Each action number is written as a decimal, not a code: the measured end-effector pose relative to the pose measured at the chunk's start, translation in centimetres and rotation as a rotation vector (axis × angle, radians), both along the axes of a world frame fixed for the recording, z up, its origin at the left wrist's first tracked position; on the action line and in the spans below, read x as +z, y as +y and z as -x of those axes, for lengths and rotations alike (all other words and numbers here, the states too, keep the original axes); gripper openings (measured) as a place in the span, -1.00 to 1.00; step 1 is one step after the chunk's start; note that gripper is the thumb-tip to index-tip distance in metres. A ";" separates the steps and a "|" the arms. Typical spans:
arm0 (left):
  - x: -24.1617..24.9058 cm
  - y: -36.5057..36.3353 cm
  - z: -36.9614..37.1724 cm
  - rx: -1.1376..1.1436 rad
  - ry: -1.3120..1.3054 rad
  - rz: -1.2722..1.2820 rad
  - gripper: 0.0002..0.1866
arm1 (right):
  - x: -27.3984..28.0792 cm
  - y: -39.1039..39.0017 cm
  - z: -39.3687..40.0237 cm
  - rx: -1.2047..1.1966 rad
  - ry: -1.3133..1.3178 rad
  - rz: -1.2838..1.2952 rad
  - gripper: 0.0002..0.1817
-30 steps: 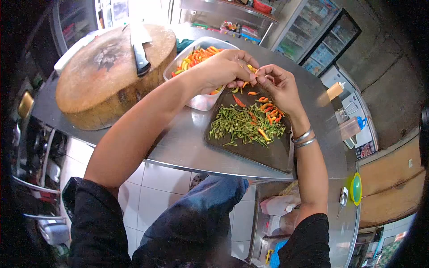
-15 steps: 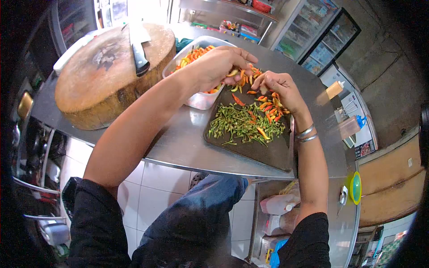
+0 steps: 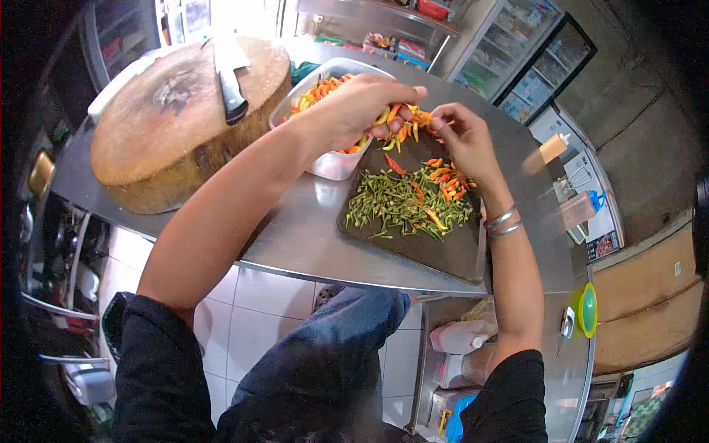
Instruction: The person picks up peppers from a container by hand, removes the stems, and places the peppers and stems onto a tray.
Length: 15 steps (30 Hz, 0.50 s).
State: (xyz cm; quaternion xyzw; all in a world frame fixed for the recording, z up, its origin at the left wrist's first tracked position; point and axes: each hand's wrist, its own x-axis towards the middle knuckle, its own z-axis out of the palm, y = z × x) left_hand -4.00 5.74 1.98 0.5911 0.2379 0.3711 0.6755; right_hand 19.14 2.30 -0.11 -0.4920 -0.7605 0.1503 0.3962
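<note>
Curled over the far side of the dark tray (image 3: 458, 263), my left hand (image 3: 367, 109) holds several orange and yellow chilies in its fingers. My right hand (image 3: 461, 140), with two silver bangles on its wrist, pinches an orange chili (image 3: 422, 118) close to my left fingertips. Green stems (image 3: 391, 203) lie heaped on the tray, with red and orange chilies (image 3: 450, 184) beside them near my right wrist. Left of the tray, partly under my left wrist, a clear plastic container (image 3: 332, 168) holds more chilies.
A thick round chopping block (image 3: 162, 140) stands at the left of the metal table (image 3: 310, 255), with a black-handled knife (image 3: 232, 92) on it. Squeeze bottles (image 3: 554, 148) stand at the right, and a green-yellow bowl (image 3: 588, 310) is at the lower right.
My right hand has moved up and away from the chilies on the tray to near my left fingers, and now has an orange chili in its pinch.
</note>
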 end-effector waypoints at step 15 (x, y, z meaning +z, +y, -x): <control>-0.4 -0.7 -0.2 -0.023 0.109 -0.216 -0.74 | 0.4 -0.7 1.9 0.045 0.268 -0.181 -0.86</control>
